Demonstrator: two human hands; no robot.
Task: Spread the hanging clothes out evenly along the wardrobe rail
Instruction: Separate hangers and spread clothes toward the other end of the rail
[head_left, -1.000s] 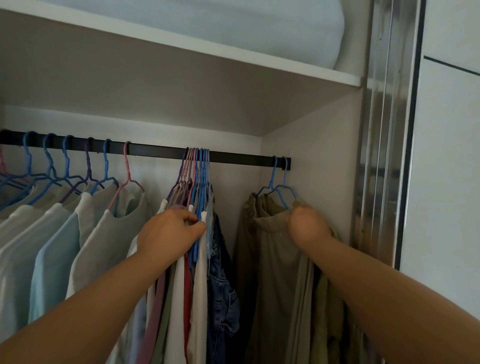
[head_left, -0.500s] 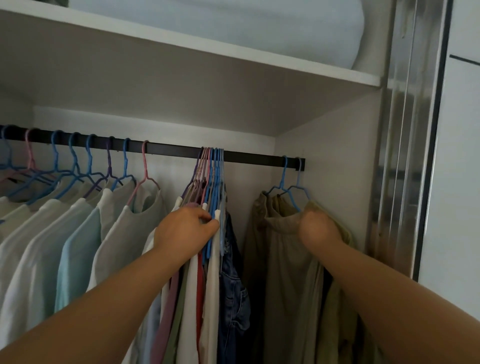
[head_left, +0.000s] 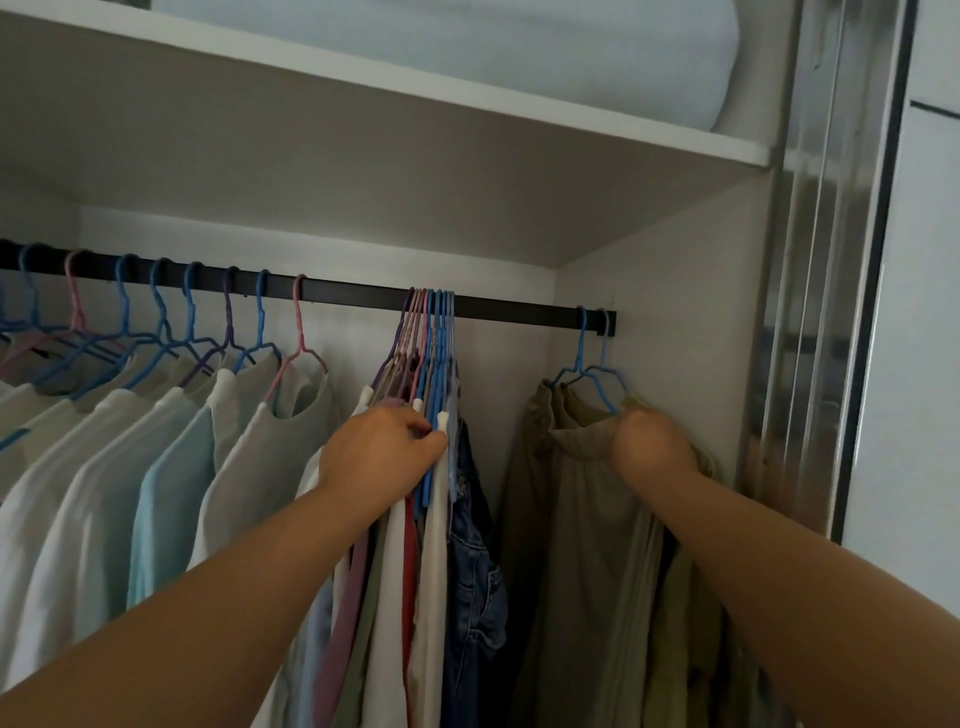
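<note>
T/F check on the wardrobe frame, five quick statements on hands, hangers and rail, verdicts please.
1. The left hand is on the bunched hangers mid-rail. True.
2. The right hand is touching the rail. False: it grips the olive garment below the rail.
3. Bare rail shows between the bunch and the two blue hangers at the right end. True.
4. The shelf above is empty. False: pale bedding lies on it.
5. A denim garment hangs at the right of the bunch. True.
</note>
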